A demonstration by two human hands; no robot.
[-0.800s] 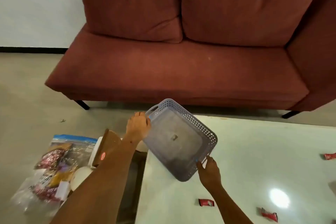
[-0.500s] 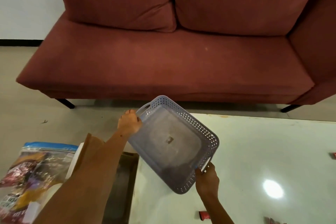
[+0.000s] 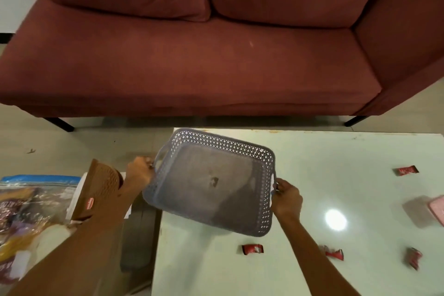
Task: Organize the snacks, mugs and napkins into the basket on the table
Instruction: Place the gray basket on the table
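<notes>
My left hand [image 3: 140, 173] and right hand [image 3: 286, 197] each grip a handle of the empty basket [image 3: 211, 182]; I hold it tilted above the table [image 3: 336, 151], to set it flat.

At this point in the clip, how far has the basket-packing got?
Nothing is packed yet: the grey basket looks empty. Both the left hand and right hand grip its handles, holding it tilted over the table. Still to collect: four red snack packets lying loose on the table. No mugs or napkins can be clearly made out.
</notes>
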